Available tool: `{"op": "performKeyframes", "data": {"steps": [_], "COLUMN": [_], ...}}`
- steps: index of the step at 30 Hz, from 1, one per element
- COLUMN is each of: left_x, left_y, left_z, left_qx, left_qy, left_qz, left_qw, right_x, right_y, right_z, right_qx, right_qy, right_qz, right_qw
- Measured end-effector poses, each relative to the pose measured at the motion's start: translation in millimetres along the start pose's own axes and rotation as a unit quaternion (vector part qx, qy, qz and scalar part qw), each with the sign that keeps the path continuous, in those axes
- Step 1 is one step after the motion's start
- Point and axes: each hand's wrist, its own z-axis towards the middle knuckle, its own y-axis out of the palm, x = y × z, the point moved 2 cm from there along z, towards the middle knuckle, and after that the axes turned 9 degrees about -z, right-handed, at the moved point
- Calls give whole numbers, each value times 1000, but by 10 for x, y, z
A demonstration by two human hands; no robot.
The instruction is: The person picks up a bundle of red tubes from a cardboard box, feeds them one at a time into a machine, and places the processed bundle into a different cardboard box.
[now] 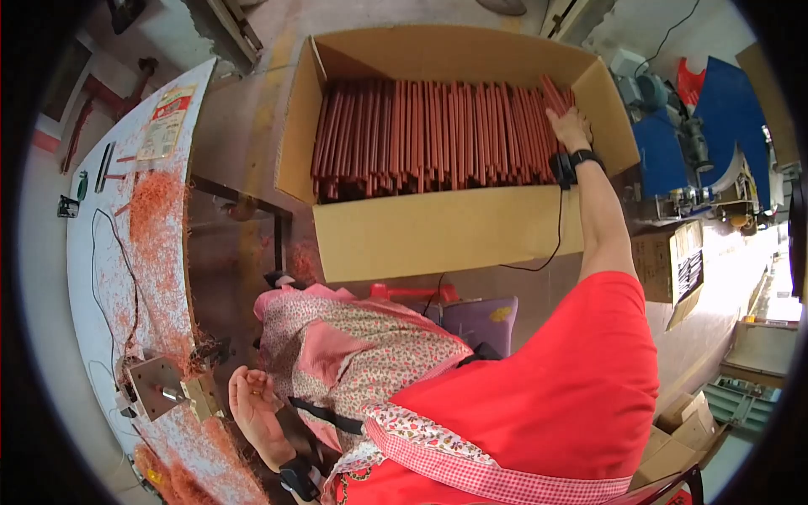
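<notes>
My right hand (571,128) reaches into a large cardboard box (438,231), its fingers closed around reddish-brown sticks (554,94) at the right end of the row. Tightly packed sticks (438,130) of the same kind fill the box, standing side by side. My left hand (255,408) is beside the worktable's near end, palm up, with loosely curled fingers and no object that I can make out in it. Close to its left, a metal block fixture (157,389) with a small spindle-like part sits on the table.
Reddish shavings (151,206) lie over the white worktable (109,252), along with a thin cable. A purple chair (480,324) stands between me and the box. At right are blue-panelled machinery (661,147) and a smaller carton (665,261). A dark cord hangs from my right wrist.
</notes>
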Motion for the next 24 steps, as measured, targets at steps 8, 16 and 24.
{"op": "performKeyframes", "data": {"steps": [8,16,24], "left_x": [-30,346,969], "left_y": [282,-451,-1299], "left_z": [158,-405,-1698], "left_qx": [-60,49,199], "left_qy": [-18,-9,154], "left_qz": [22,32,0], "left_qw": [998,998,968], "right_x": [147,-622,-934], "right_y": [295,170,-507], "right_z": [273,-424,-583], "right_qx": [-14,-24,123], "right_qy": [16,-61,-293], "right_qz": [8,23,140], "right_qw": [1000,998,938]}}
